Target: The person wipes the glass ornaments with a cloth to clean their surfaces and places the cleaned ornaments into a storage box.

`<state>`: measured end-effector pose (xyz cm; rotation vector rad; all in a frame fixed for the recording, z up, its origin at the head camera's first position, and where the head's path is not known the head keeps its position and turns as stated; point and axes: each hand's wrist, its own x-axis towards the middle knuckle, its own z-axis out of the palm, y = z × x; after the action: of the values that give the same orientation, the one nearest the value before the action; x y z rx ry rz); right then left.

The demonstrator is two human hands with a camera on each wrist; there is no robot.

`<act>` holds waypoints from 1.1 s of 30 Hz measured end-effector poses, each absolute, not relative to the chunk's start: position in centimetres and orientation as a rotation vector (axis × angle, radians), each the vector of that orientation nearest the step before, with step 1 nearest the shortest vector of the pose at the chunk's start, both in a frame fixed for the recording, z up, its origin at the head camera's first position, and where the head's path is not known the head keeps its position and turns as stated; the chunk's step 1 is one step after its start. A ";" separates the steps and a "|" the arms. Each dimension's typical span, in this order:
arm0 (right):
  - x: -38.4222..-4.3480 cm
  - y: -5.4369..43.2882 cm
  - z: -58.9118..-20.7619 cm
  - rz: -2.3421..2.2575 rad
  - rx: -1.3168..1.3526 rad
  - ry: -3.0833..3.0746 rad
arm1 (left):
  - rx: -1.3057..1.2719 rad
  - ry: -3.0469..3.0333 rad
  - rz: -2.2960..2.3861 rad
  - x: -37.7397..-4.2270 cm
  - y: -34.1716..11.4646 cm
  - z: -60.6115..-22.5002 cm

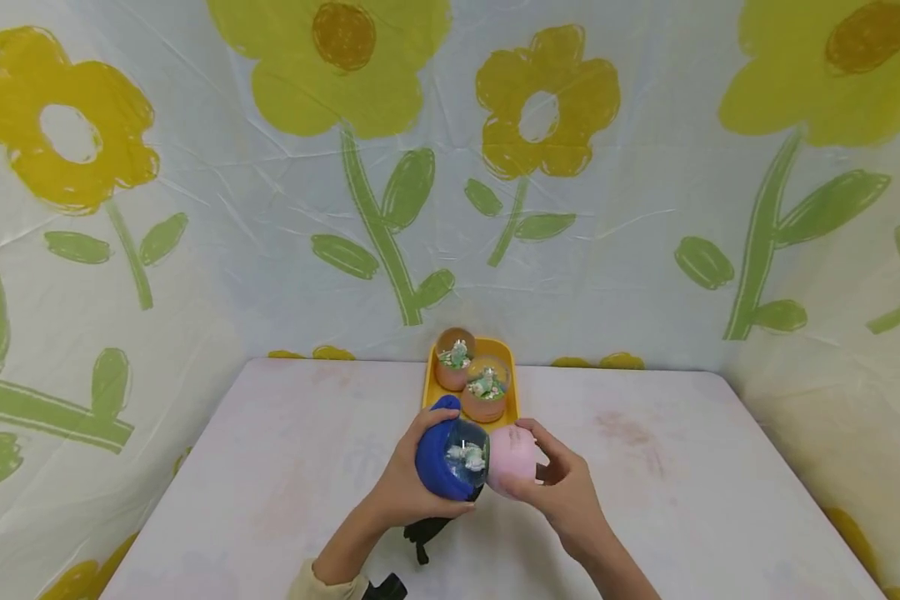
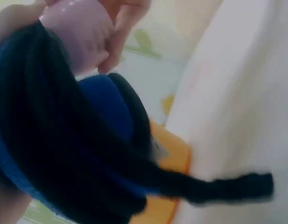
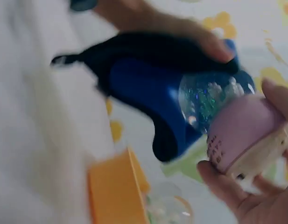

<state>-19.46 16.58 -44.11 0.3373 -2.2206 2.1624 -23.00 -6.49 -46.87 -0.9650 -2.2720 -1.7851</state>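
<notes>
A snow globe with a pink base [image 1: 512, 461] is held on its side over the table. My right hand [image 1: 570, 496] grips the base, thumb and fingers curled round it. In the right wrist view, dark lettering runs along the pink base [image 3: 249, 123]. My left hand [image 1: 403, 487] holds a blue cloth piece with black trim [image 1: 432, 465] cupped round the clear dome [image 1: 468, 457]. White and green bits show inside the dome. From the cloth hangs a black tail [image 2: 232, 188]. The left palm is hidden behind the cloth.
Just beyond my hands, a yellow tray [image 1: 515, 400] stands near the back edge of the white table [image 1: 330, 450]. Inside it are two more snow globes, one at the back left [image 1: 453, 367] and one nearer [image 1: 485, 400]. A flower-printed sheet [image 1: 607, 250] hangs behind.
</notes>
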 end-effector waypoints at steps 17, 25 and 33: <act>-20.8 16.5 -45.6 2.575 0.025 -2.193 | -0.933 -2.211 -1.841 -22.6 -6.0 -46.7; -20.3 16.0 -46.0 2.275 0.023 -2.348 | -0.608 -2.070 -2.123 -22.7 -5.3 -47.7; -20.5 17.0 -45.7 2.171 0.287 -2.555 | -0.689 -2.081 -2.155 -22.4 -4.6 -47.8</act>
<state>-20.51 17.01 -45.69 0.2871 -2.5548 2.1707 -22.36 -4.61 -47.77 -0.6894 -2.0807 -2.1555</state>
